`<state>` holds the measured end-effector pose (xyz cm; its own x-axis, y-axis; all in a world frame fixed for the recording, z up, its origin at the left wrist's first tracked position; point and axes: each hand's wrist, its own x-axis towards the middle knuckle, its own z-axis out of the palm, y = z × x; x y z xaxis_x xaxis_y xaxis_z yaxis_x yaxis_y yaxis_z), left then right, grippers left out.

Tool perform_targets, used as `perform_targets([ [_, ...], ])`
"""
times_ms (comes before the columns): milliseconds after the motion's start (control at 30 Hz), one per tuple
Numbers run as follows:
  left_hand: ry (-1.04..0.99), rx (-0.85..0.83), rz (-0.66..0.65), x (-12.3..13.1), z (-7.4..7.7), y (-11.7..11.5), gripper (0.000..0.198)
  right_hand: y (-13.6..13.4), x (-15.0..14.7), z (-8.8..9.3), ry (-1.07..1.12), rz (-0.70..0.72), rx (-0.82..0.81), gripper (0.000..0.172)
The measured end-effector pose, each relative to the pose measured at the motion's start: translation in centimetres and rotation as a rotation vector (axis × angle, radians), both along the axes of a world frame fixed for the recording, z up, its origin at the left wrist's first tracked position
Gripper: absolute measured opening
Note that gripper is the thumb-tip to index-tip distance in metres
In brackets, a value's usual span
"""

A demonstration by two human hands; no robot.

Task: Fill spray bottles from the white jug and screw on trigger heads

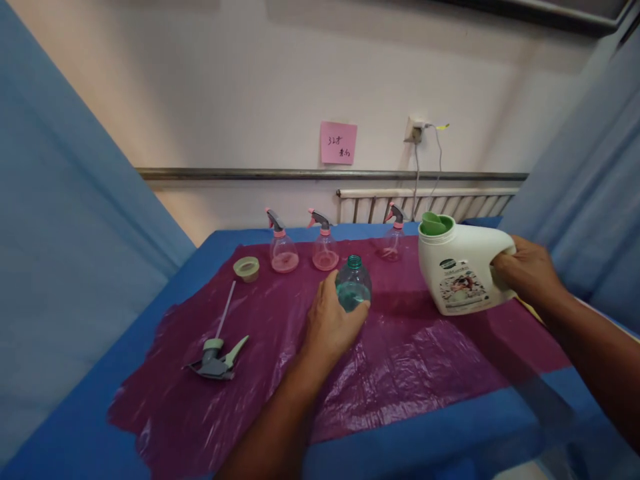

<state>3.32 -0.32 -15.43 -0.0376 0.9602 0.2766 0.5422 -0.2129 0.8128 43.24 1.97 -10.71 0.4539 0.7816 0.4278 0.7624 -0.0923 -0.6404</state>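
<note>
My left hand (pixel 333 310) wraps round a green see-through spray bottle (pixel 354 277), whose top is off; some liquid shows inside. By its handle, my right hand (pixel 530 267) holds a big white detergent jug (pixel 465 267) tilted to the left, with a green spout at its uncapped mouth. The jug's mouth is to the right of the bottle's neck and higher, and no stream shows between them. A grey and pale-green trigger sprayer head (pixel 215 360) with its tube lies at the left. Behind it rests a pale-green cap (pixel 247 268).
Along the back stand three pink-and-grey spray bottles, one at the left (pixel 284 250), one in the middle (pixel 325 247) and one at the right (pixel 393 237). Purple plastic sheeting (pixel 400 373) covers the blue table cover (pixel 65 407). Blue curtains (pixel 75 200) hang at both sides.
</note>
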Motion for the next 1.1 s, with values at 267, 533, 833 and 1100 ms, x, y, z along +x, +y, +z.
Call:
perform_targets([
  [267, -0.042, 0.003, 0.023, 0.0, -0.3, -0.1, 0.083, 0.4, -2.5, 3.5, -0.066, -0.006, -0.085, 0.024],
  [533, -0.013, 0.006, 0.029, -0.2, 0.1, -0.2, 0.081, 1.2, -2.7, 3.3, -0.195, 0.037, -0.224, 0.018],
  [833, 0.016, 0.024, 0.083, -0.6, 0.1, 0.1, 0.083, 1.3, -4.0, 3.3, -0.509, 0.09, -0.282, 0.029],
  [1100, -0.033, 0.037, 0.116, -1.3, 1.1, 0.1, 0.081, 1.6, -5.4, 3.2, -0.645, 0.021, -0.352, 0.033],
])
